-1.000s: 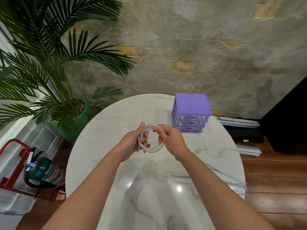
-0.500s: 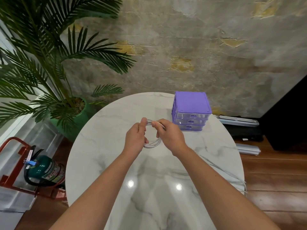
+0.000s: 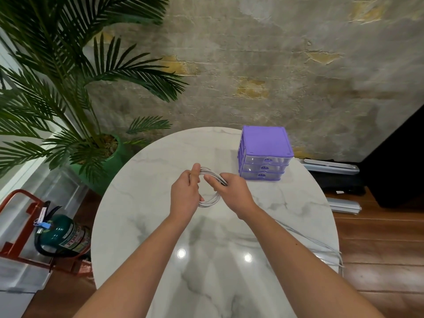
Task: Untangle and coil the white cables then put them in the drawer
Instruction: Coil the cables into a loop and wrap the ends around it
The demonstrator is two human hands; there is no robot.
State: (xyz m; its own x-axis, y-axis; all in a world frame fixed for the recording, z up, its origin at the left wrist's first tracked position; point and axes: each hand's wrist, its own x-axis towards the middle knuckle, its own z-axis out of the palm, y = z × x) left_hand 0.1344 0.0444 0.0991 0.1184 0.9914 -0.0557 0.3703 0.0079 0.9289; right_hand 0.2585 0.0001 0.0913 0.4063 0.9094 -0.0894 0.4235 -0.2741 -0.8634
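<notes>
A white cable wound into a small coil (image 3: 210, 200) hangs between my two hands above the marble table (image 3: 137, 214). My left hand (image 3: 184, 193) grips the coil's left side, thumb up along its top. My right hand (image 3: 230, 191) grips the coil's right side, fingers curled round the strands. More white cable (image 3: 321, 246) lies loose by the table's right edge, partly hidden under my right forearm. The purple drawer unit (image 3: 265, 152) stands at the back right of the table, its three clear drawers closed.
A palm in a green pot (image 3: 107, 161) stands left of the table. A green fire extinguisher (image 3: 62, 235) in a red stand sits on the floor at the left. Flat silver pieces (image 3: 344, 205) and a black object lie on the floor at the right.
Both hands have lifted the coil slightly away from me and drawn closer together. The coil looks smaller and tighter between them.
</notes>
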